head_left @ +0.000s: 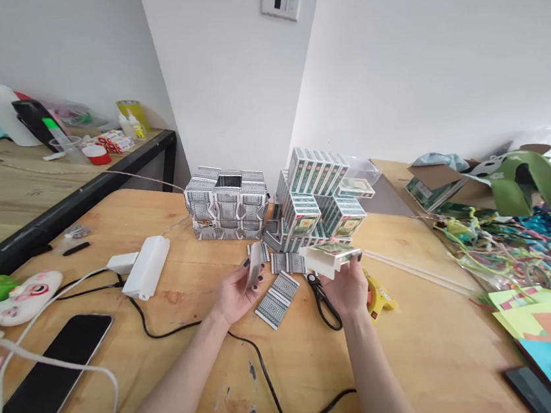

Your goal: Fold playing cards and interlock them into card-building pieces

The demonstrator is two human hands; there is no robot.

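My left hand [238,291] grips a small stack of playing cards [253,266], seen nearly edge-on. My right hand [348,289] holds a green-and-white playing card box [333,253], its flap open toward the left. Between the hands, patterned grey cards [277,299] lie on the table, with more cards [288,262] just behind. Black-handled scissors [325,303] rest beside my right wrist, and a yellow glue gun [379,295] lies partly behind that hand. Farther back are a block built from patterned cards [228,205] with a square opening on top and a pile of card boxes [318,191].
White sticks [417,271] lie to the right, near coloured strings [519,251] and paper sheets [548,328]. On the left are a phone [52,384], a white power adapter [147,269] and a white cable. A black cord [270,379] crosses the table under my left arm.
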